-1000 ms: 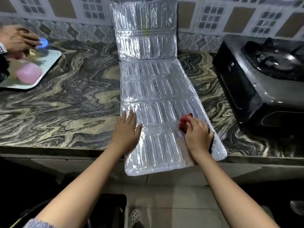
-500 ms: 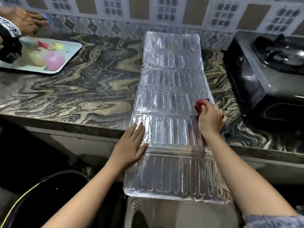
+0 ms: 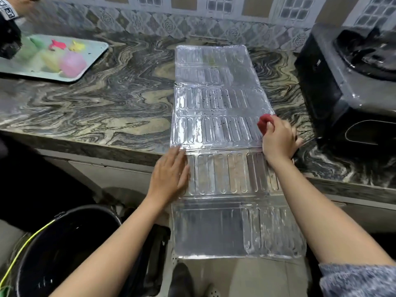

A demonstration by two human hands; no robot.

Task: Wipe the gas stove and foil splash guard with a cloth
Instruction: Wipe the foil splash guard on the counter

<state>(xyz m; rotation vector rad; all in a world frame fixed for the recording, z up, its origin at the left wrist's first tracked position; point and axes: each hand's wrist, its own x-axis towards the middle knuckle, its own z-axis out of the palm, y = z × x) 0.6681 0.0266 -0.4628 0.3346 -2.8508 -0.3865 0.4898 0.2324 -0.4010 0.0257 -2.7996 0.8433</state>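
The ribbed foil splash guard [image 3: 216, 103] lies flat across the marble counter, and its near panels overhang the counter's front edge. Small dark specks dot its middle panel. My left hand [image 3: 169, 175] rests flat, fingers spread, on the guard's left edge at the counter's front. My right hand [image 3: 278, 139] presses a red cloth [image 3: 264, 123] on the guard's right edge. The black gas stove [image 3: 334, 82] stands at the far right, apart from both hands.
A pale tray [image 3: 94, 54] with coloured items sits at the back left, where another person's hand [image 3: 12, 9] reaches in. A black bucket [image 3: 64, 243] stands on the floor at the lower left. A tiled wall backs the marble counter [image 3: 96, 108].
The guard's far panel, upright against the wall a second ago, now lies flat. The guard has slid toward me over the counter's edge. My right hand with the cloth has moved farther up the guard.
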